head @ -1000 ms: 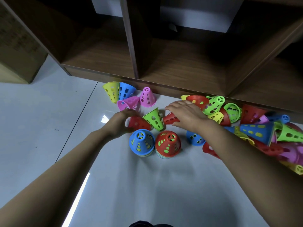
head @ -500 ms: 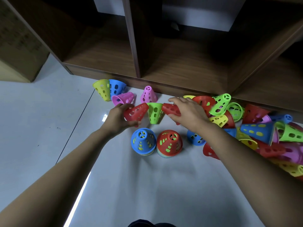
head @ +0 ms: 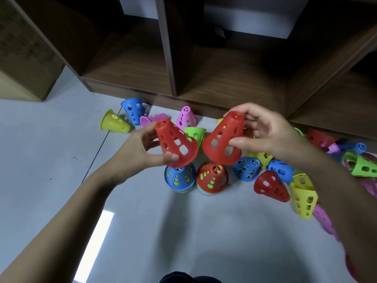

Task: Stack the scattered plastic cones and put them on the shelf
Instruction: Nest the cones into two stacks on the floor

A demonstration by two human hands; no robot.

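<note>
Left hand (head: 135, 152), frame centre-left, fingers and thumb wrapped round one red perforated plastic cone (head: 176, 145), held in the air, tilted, narrow top toward upper left. Right hand (head: 265, 135), centre-right, grasps a second red perforated plastic cone (head: 223, 140), thumb on the side, fingers at the top; wide rims nearly meet. Directly below on the grey tiled floor (head: 51, 170): blue-topped cone stack (head: 179, 178) and red-topped cone stack (head: 212, 178), upright, side by side. Loose mixed-colour cone pile (head: 302, 193) at right. Brown wooden shelf unit (head: 126, 64) across the top.
</note>
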